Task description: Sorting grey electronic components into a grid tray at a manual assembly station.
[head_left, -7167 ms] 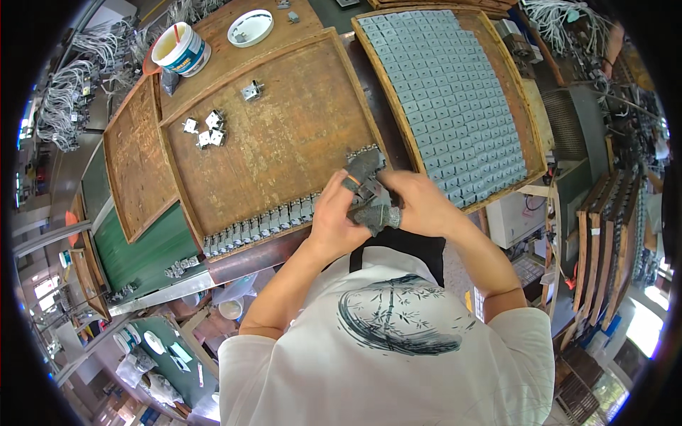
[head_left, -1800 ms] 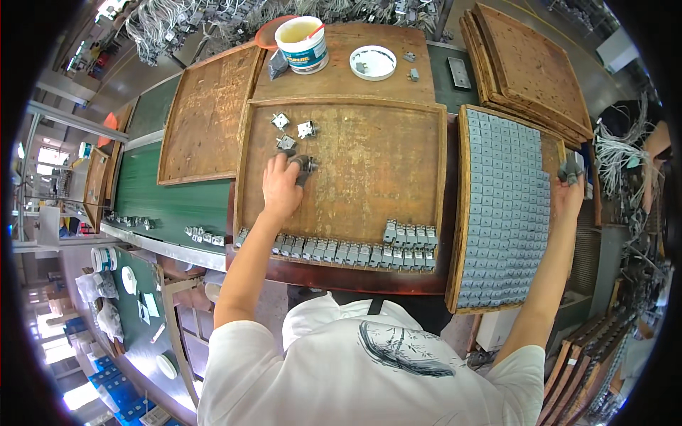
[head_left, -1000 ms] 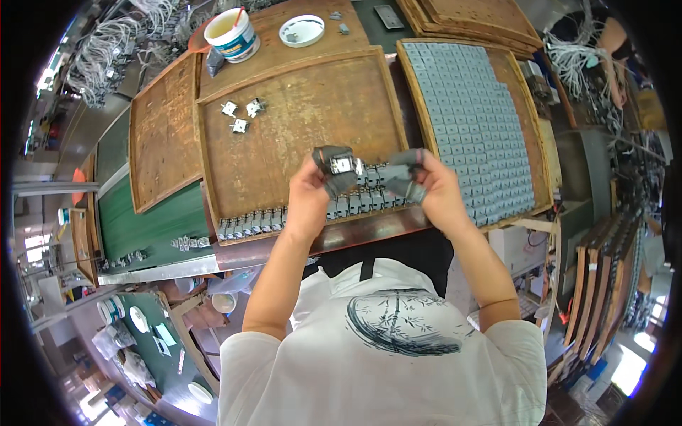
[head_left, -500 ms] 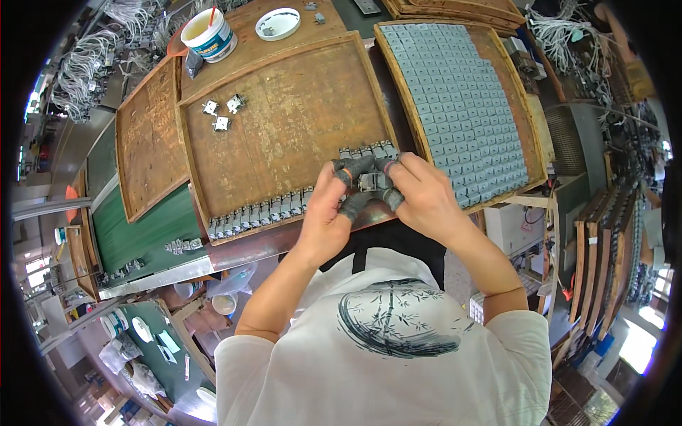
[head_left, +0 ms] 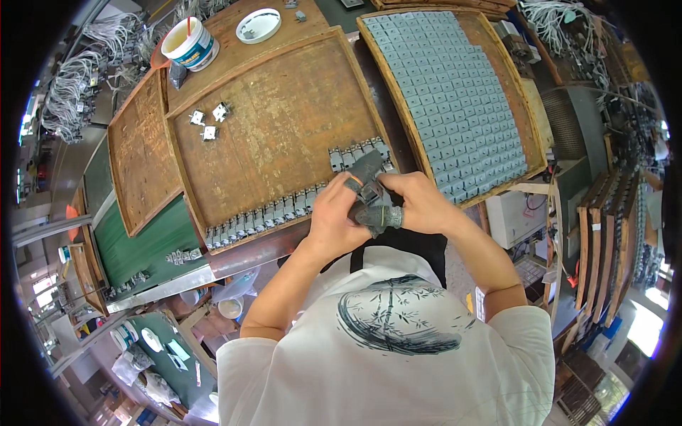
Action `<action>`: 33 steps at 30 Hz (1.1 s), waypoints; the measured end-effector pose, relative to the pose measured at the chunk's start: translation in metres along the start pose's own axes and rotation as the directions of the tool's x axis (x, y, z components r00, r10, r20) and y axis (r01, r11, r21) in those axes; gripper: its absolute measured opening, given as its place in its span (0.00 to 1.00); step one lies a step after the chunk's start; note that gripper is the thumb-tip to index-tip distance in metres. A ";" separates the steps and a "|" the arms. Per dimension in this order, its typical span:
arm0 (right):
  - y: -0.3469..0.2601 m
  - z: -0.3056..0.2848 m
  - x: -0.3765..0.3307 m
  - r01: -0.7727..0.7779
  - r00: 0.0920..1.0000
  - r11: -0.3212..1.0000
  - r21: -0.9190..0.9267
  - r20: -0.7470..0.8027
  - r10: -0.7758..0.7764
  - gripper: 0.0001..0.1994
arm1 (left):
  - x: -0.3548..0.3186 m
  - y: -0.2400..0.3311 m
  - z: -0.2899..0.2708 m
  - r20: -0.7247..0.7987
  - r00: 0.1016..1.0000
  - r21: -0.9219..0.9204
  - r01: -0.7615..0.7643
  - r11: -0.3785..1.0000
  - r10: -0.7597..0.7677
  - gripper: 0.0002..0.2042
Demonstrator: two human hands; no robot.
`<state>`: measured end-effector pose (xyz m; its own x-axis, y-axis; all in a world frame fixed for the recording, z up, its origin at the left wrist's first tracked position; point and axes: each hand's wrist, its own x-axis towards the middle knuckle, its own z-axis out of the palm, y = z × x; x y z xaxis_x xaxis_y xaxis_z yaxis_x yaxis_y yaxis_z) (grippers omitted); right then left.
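My left hand [head_left: 337,213] and my right hand [head_left: 424,201] meet over the near right corner of a shallow wooden tray [head_left: 273,135]. Dark grey wraps cover some fingertips. Pinched between both hands is a small grey metal part [head_left: 369,192], mostly hidden by the fingers. Just beyond the fingers stands a short row of similar small metal parts [head_left: 357,152]. Another row of metal parts [head_left: 264,214] runs along the tray's near edge, left of my hands. Three silvery parts [head_left: 209,133] lie loose farther back.
To the right, a second wooden tray holds many grey block parts [head_left: 455,99] in tight rows. A white bucket [head_left: 193,51] and a round white lid [head_left: 258,27] stand behind. At left are a smaller wooden tray [head_left: 145,142] and a green surface [head_left: 135,245] with metal parts.
My fingers have shifted around the metal part, and its position between them has changed. The right hand has moved slightly lower, and the whole view has shifted a little.
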<state>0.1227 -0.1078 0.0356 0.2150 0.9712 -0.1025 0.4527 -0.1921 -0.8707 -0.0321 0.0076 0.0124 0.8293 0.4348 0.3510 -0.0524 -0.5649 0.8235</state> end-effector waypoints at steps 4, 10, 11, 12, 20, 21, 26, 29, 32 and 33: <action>0.008 0.007 -0.008 0.037 0.998 0.997 -0.068 -0.044 -0.040 0.18 | -0.002 0.003 0.000 0.044 0.997 0.057 -0.072 0.996 0.070 0.32; 0.016 -0.004 -0.002 -0.006 0.999 0.996 -0.088 -0.041 0.003 0.18 | 0.011 -0.013 -0.006 0.136 0.989 0.077 -0.065 0.995 0.054 0.30; 0.021 -0.012 0.001 -0.065 0.998 0.995 -0.076 0.018 0.067 0.18 | 0.022 -0.019 -0.011 0.132 0.986 0.150 -0.118 0.982 0.098 0.29; 0.022 -0.022 0.005 -0.121 0.989 0.991 -0.064 0.082 0.126 0.19 | 0.030 -0.025 -0.019 0.130 0.982 0.228 -0.166 0.959 0.138 0.29; 0.146 -0.185 0.026 -0.191 0.716 0.931 0.311 -0.604 0.349 0.09 | 0.015 -0.140 -0.043 0.357 0.795 -0.065 0.546 0.835 -0.491 0.29; 0.165 -0.205 0.031 -0.188 0.700 0.936 0.297 -0.628 0.340 0.09 | 0.017 -0.132 -0.040 0.357 0.814 -0.147 0.533 0.833 -0.458 0.29; 0.233 -0.267 0.077 -0.549 0.526 0.834 -0.060 -0.801 0.288 0.19 | 0.021 -0.124 -0.049 0.473 0.663 -0.026 0.669 0.743 -0.580 0.30; 0.247 -0.278 0.114 -0.718 0.527 0.669 -0.191 -0.778 0.343 0.24 | 0.030 -0.092 -0.057 0.485 0.604 -0.035 0.736 0.676 -0.633 0.32; 0.246 -0.284 0.124 -0.703 0.609 0.669 -0.240 -0.690 0.392 0.24 | -0.001 -0.137 -0.068 0.329 0.809 -0.234 0.569 0.788 -0.487 0.30; 0.286 -0.314 0.102 -0.624 0.647 0.773 -0.116 -0.631 0.428 0.23 | 0.016 -0.137 -0.077 0.231 0.747 -0.124 0.659 0.742 -0.624 0.26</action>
<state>0.5456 -0.1077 -0.0728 0.8788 0.4576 -0.1351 0.3163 -0.7708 -0.5531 -0.0549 0.1458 -0.0600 0.7801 0.5154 -0.3547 0.4382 -0.0454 0.8977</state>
